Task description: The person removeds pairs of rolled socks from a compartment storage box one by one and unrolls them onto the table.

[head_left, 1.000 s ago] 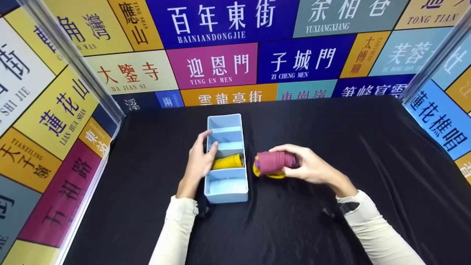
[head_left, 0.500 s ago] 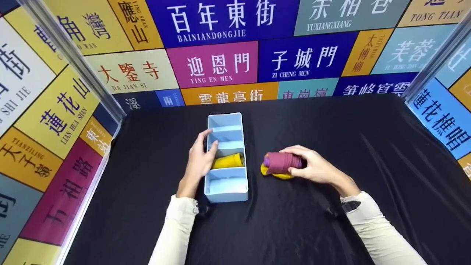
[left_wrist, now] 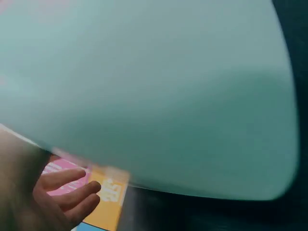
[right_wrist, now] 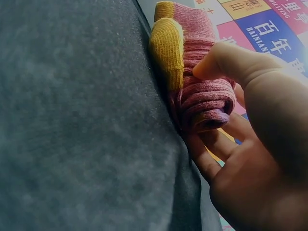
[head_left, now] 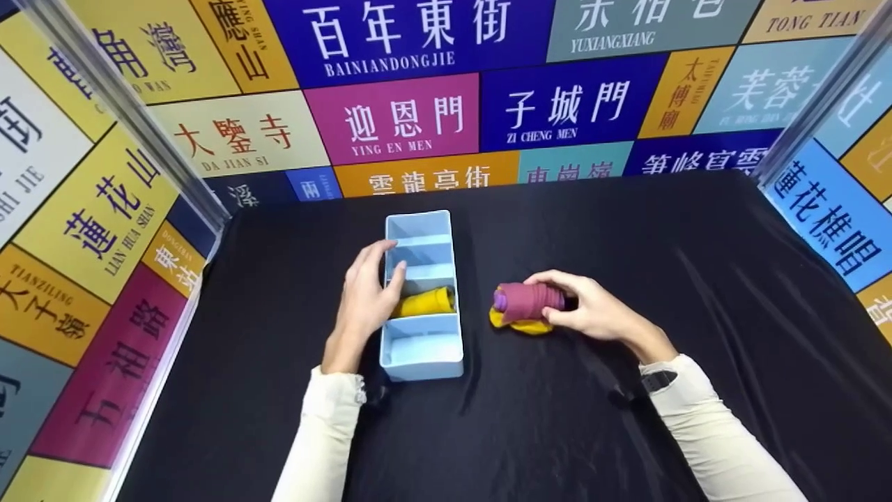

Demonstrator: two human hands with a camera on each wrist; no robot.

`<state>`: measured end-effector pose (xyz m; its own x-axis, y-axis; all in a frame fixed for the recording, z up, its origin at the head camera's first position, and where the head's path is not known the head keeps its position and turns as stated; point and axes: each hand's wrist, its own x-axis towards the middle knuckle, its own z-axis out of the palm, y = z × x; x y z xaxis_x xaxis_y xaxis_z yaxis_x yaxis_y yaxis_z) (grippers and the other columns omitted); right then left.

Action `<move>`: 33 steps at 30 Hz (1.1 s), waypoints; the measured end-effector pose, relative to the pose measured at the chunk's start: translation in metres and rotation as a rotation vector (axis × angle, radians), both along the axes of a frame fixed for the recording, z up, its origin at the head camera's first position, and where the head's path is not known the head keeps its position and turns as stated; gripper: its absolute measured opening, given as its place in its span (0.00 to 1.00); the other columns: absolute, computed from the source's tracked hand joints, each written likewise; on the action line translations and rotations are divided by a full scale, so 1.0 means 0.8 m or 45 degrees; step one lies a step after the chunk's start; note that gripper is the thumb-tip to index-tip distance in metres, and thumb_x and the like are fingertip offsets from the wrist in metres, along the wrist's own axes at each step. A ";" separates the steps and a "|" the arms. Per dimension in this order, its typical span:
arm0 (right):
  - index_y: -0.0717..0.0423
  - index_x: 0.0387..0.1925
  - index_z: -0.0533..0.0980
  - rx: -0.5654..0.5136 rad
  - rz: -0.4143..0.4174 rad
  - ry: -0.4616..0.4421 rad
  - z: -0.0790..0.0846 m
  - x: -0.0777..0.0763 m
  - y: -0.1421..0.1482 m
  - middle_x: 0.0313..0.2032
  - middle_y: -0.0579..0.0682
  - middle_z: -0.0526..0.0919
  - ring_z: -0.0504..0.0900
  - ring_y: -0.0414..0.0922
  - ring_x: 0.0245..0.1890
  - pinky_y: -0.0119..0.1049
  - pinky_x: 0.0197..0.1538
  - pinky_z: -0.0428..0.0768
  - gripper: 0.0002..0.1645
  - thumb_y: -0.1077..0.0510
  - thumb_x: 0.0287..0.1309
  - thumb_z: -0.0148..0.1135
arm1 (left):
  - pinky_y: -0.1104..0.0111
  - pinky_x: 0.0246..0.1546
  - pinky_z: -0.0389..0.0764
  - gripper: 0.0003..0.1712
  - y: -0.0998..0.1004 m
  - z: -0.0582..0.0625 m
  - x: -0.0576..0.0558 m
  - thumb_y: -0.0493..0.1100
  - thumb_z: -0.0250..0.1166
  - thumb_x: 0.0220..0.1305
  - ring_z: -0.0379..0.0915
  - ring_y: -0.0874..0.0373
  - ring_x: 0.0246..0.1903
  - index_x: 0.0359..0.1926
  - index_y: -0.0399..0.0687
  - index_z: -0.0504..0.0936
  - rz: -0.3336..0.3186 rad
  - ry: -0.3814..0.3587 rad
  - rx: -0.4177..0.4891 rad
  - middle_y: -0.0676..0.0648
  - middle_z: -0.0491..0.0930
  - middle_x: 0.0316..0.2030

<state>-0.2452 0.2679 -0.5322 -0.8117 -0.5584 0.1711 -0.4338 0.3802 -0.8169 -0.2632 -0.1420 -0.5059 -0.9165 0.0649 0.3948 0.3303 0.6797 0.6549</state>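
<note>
A rolled pair of socks (head_left: 527,300), mauve with yellow heel and toe parts, lies on the black cloth right of the box. My right hand (head_left: 592,309) holds its right end, with thumb and fingers on opposite sides. The right wrist view shows the thumb (right_wrist: 226,60) pressing the ribbed socks (right_wrist: 199,62). A light blue divided box (head_left: 421,369) stands left of them. A yellow rolled cloth item (head_left: 426,302) lies in its third compartment from the back. My left hand (head_left: 364,296) is at the box's left rim, fingers loosely extended, partly hidden by the box wall (left_wrist: 168,120) in the left wrist view.
Black cloth (head_left: 543,418) covers the table. Panels with printed place names (head_left: 390,118) stand behind and at both sides, with metal posts (head_left: 139,104) at the corners. The box's other compartments are bare.
My right hand and the socks moved a little right, away from the box, then stayed nearly still. My left hand's fingers have spread slightly leftward at the rim. The head view shifted slightly.
</note>
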 end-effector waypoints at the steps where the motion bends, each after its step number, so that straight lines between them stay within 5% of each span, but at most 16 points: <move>1: 0.43 0.68 0.79 0.002 0.000 0.006 0.000 0.000 0.000 0.53 0.48 0.87 0.84 0.45 0.46 0.31 0.51 0.79 0.30 0.63 0.68 0.72 | 0.53 0.75 0.74 0.23 0.001 0.007 0.002 0.49 0.66 0.78 0.77 0.47 0.69 0.69 0.50 0.82 -0.009 0.028 -0.013 0.45 0.81 0.68; 6: 0.44 0.67 0.80 0.000 -0.010 0.004 0.003 -0.002 0.004 0.51 0.49 0.87 0.85 0.46 0.43 0.29 0.49 0.80 0.29 0.65 0.67 0.72 | 0.52 0.72 0.76 0.19 0.024 0.043 0.023 0.43 0.66 0.77 0.79 0.46 0.66 0.64 0.45 0.85 -0.116 0.169 -0.058 0.44 0.85 0.64; 11: 0.45 0.66 0.81 -0.012 -0.018 -0.009 0.003 -0.002 0.008 0.49 0.49 0.88 0.86 0.46 0.42 0.29 0.49 0.79 0.30 0.66 0.65 0.72 | 0.57 0.68 0.80 0.18 0.075 0.071 0.058 0.42 0.64 0.77 0.83 0.50 0.62 0.63 0.45 0.85 -0.397 0.190 -0.181 0.47 0.88 0.59; 18: 0.47 0.68 0.80 -0.022 -0.051 -0.016 0.002 -0.005 0.009 0.53 0.51 0.88 0.84 0.47 0.42 0.30 0.47 0.80 0.31 0.68 0.66 0.70 | 0.61 0.63 0.84 0.17 0.152 0.064 0.098 0.46 0.65 0.77 0.86 0.51 0.55 0.61 0.46 0.85 -0.707 0.064 -0.431 0.47 0.89 0.55; 23: 0.55 0.73 0.74 -0.122 -0.082 0.011 0.002 -0.006 0.007 0.66 0.59 0.82 0.86 0.51 0.54 0.27 0.58 0.80 0.33 0.68 0.68 0.69 | 0.61 0.60 0.87 0.19 0.186 0.045 0.109 0.50 0.65 0.77 0.85 0.51 0.56 0.61 0.46 0.84 -0.721 -0.036 -0.666 0.47 0.87 0.55; 29: 0.51 0.64 0.80 -0.126 -0.108 0.068 0.003 -0.004 0.005 0.59 0.53 0.85 0.85 0.48 0.51 0.28 0.55 0.82 0.22 0.66 0.72 0.66 | 0.59 0.69 0.81 0.24 0.210 0.025 0.113 0.52 0.67 0.75 0.79 0.43 0.64 0.63 0.41 0.80 -0.654 -0.099 -0.795 0.39 0.81 0.66; 33: 0.52 0.66 0.81 -0.081 -0.139 0.115 0.001 -0.004 0.008 0.63 0.52 0.85 0.83 0.48 0.59 0.26 0.59 0.80 0.22 0.64 0.74 0.65 | 0.58 0.71 0.79 0.29 0.217 0.011 0.115 0.53 0.68 0.74 0.75 0.38 0.66 0.67 0.41 0.77 -0.613 -0.116 -0.831 0.35 0.76 0.71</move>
